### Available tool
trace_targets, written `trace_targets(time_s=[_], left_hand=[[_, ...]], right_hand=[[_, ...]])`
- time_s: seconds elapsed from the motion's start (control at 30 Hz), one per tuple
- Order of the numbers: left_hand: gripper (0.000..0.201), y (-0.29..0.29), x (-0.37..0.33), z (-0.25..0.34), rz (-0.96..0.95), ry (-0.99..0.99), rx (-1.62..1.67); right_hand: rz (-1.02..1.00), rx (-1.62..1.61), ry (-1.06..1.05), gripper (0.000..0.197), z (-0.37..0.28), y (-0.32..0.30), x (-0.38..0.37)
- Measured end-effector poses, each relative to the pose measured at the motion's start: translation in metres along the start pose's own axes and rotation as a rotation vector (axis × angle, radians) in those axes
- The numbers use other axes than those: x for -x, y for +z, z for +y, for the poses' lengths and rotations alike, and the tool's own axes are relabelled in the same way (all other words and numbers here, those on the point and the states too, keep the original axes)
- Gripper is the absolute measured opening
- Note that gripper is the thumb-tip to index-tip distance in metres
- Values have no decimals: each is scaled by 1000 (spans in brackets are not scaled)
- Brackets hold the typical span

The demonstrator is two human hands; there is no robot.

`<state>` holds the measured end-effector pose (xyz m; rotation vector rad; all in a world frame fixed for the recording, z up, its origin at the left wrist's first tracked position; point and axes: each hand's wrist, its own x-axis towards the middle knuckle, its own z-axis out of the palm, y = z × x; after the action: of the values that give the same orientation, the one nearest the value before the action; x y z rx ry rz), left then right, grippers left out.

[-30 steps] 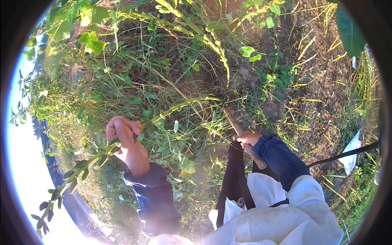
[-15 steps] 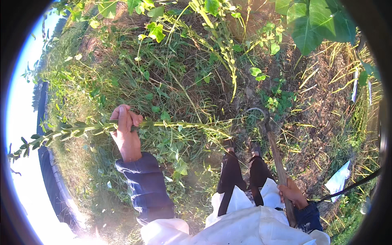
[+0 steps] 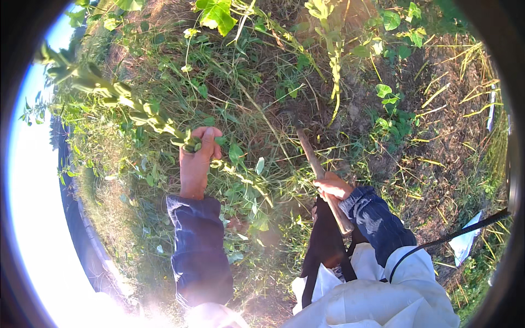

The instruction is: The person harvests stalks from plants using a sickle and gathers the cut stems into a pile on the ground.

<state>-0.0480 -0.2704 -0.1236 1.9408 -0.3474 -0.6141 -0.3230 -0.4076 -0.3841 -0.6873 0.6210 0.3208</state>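
My left hand (image 3: 199, 156) is closed round a cut green stalk (image 3: 145, 113) lined with pods, which looks like sesame. The stalk slants from the upper left, through my fist, down to a thin, bare end at the lower right. My right hand (image 3: 333, 187) grips the wooden handle of a sickle (image 3: 310, 153) near its lower end. Its dark curved head lies over the grass, hard to make out against it. Beyond the sickle, another podded stalk (image 3: 334, 60) shows at the upper middle, apart from both hands.
Tangled grass and vines (image 3: 229, 98) cover the ground ahead. Dry, stubbly soil (image 3: 426, 131) stretches along the right. A white sheet (image 3: 466, 240) lies at the far right, near a black cord (image 3: 454, 234). White cloth (image 3: 377, 306) hangs round my waist above my dark trousers.
My left hand has moved right and slightly up, tilting the stalk from nearly level to a steep slant. My right hand has brought the sickle forward and left. My view has shifted somewhat.
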Motion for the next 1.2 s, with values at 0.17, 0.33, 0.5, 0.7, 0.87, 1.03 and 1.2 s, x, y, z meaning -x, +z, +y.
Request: trace_targets(time_s=[0.17,0.33,0.5,0.7,0.87,1.03,1.2], left_hand=[[22,9,-61,-104,84,-107,54],[14,17,-110,-190,183,-40,-74],[20,31,-134,-192,109,-182,44],[22,11,-152,-226,171,-319,56],[46,5,-175,-239,155,-446,39],[39,24,-181,-251,288,-408,51],[51,18,-181,-285,462,-474,2]], right_hand=[[133,252,343,15,-41,55,69],[180,383,269,26,-57,84,114],[350,631,152,32,-12,53,6],[155,408,232,28,-21,64,11],[200,525,300,37,-45,99,81],[173,652,409,34,-45,115,112],[122,743,340,34,-31,123,141]])
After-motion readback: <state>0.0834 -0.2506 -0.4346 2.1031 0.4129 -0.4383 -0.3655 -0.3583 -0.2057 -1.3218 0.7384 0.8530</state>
